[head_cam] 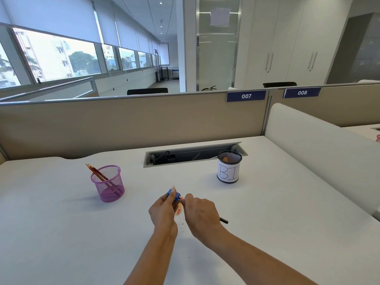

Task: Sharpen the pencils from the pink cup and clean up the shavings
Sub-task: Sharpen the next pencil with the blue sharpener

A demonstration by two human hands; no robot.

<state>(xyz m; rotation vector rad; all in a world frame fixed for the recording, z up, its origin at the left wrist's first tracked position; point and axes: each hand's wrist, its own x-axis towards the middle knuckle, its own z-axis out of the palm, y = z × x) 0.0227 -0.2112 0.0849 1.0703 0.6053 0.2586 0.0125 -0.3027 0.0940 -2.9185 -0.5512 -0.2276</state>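
step: turn pencil (223, 220) slowly | left hand (162, 210) pinches blue sharpener (173, 195) | right hand (200, 212) grips pencil | keep shavings (178, 210) right of pink cup (108, 183), on desk (61, 223)

The desk (61, 233) under my arms is smooth, matt white laminate. The pink cup (108, 183) is fine wire mesh with a slight sheen, holding painted wooden pencils (96, 172). The sharpener (173, 194) in my left hand (163, 211) looks like blue plastic. The black cup (228, 166) is wire mesh too, wrapped in matt white paper. The partition (131, 124) looks like beige cloth with a brushed metal rail.
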